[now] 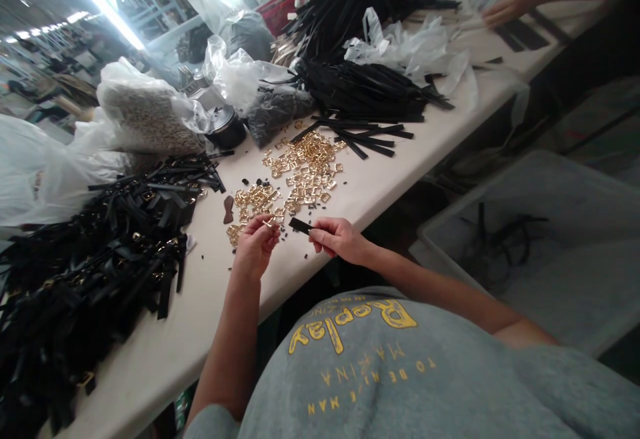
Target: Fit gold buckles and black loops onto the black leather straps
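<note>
Between the fingertips of my left hand [257,244] is a small gold buckle [271,224], pinched above the table. My right hand [339,239] grips a short black strap [300,226] between thumb and fingers, its flat end pointing left toward the buckle. A small gap separates strap and buckle. Just beyond both hands lies a spread pile of gold buckles [313,166], with tiny black pieces [313,207] scattered around it. To the left of the pile rests a brown, waisted piece [228,210].
Black straps with buckles [100,252] heap on the left of the table [210,306]. Plain black straps [365,86] lie at the back, beside plastic bags [145,102] and a round black tin [225,126]. A white bin [530,226] stands right. Another person's hand [510,7] reaches in upper right.
</note>
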`<state>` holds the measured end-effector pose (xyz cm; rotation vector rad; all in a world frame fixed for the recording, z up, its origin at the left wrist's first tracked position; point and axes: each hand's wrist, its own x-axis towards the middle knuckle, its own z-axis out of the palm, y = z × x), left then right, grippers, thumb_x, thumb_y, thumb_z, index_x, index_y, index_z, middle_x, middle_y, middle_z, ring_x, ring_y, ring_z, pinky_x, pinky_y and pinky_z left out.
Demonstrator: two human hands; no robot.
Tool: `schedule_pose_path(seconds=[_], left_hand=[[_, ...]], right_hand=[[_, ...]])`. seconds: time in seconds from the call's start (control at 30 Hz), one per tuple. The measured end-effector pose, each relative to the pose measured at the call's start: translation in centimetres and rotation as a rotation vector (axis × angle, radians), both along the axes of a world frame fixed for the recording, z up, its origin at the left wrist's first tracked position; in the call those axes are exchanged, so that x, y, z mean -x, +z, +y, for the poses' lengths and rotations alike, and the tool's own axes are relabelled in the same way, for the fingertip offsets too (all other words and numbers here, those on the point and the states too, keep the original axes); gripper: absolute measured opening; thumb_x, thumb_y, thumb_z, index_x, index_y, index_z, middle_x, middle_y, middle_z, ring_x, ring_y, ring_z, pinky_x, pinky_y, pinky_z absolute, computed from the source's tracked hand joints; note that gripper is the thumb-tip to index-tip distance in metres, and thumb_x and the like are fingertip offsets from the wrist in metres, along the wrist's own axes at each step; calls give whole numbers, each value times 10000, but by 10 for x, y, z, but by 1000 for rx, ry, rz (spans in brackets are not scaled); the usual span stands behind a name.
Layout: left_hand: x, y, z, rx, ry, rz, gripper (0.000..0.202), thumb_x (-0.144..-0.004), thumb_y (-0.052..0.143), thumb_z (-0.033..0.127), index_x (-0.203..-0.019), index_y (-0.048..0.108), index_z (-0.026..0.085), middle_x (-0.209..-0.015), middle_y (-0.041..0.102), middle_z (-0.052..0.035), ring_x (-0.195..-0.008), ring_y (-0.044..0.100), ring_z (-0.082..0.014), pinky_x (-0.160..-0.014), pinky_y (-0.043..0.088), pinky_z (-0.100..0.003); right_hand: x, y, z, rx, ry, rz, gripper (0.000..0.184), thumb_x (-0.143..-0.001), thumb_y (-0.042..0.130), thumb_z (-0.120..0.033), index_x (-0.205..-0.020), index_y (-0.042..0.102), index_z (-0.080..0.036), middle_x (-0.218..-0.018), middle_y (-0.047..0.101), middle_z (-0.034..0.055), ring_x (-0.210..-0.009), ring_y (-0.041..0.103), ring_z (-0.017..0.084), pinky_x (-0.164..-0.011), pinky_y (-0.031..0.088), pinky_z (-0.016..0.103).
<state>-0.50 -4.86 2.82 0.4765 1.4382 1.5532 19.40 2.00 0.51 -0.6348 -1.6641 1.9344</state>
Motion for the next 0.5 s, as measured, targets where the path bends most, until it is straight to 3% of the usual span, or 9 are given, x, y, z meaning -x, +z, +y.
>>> schedule_pose_path(seconds=[0.13, 0.3, 0.4, 0.5], left_hand=[[-11, -1, -4, 10, -40, -62, 310, -591, 782, 206, -882, 687, 159, -667, 656, 5, -538, 583, -56, -496, 479, -124], [-16, -13, -4, 33, -56, -192, 307, -671, 699, 135, -976, 692, 173, -702, 668, -4, -580, 611, -71, -550, 510, -146], [-19, -18, -3, 82, 15, -235, 300, -713, 635, 75, -994, 681, 170, -767, 695, -28, -640, 654, -91, -635, 548, -180], [-25, -20, -1, 101, 116, -253, 216, -718, 580, 22, -860, 665, 161, -743, 692, -26, -643, 664, -91, -654, 552, -180]], right_hand=[[0, 8, -13, 45, 127, 19, 246, -851, 586, -386, -764, 581, -156, -583, 571, -47, -395, 430, 44, -387, 330, 166], [-1, 7, -17, 91, 138, -37, 206, -842, 570, -327, -719, 555, -162, -549, 556, -53, -381, 413, 45, -373, 305, 166], [0, 5, -17, 135, 127, -77, 199, -842, 561, -305, -707, 558, -158, -550, 559, -51, -381, 415, 41, -375, 297, 163], [1, 4, -17, 150, 101, -89, 193, -844, 555, -287, -700, 560, -157, -548, 560, -51, -383, 419, 41, -382, 302, 166]])
